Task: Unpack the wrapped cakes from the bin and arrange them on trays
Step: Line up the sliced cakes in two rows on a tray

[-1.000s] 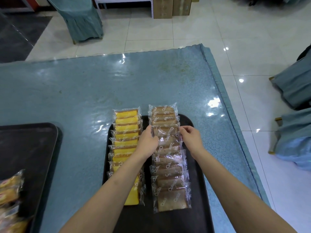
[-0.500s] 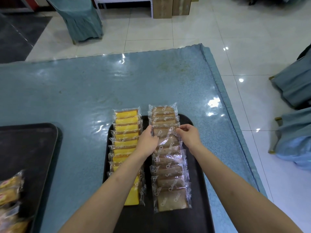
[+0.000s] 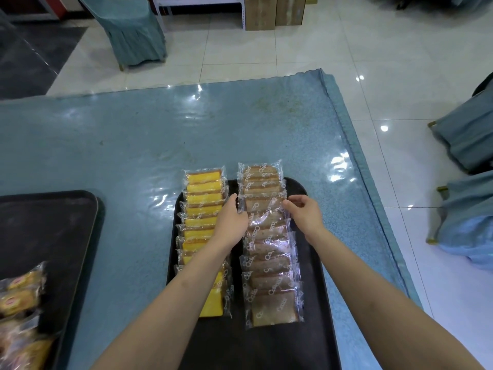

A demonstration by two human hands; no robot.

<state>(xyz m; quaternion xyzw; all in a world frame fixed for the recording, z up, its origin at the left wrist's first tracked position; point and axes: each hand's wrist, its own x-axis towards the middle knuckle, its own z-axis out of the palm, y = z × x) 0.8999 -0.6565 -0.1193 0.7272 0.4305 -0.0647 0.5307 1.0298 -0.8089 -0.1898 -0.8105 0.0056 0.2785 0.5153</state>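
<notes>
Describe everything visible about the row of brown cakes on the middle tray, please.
The row of brown cakes runs lengthwise down the right half of the black tray. Each slice sits in a clear wrapper with white print, overlapping the next like shingles. The farthest cake reaches past the tray's far rim; the nearest lies flat. The left hand touches the row's left edge, and the right hand pinches a wrapper on its right edge. A row of yellow cakes lies alongside, apart.
</notes>
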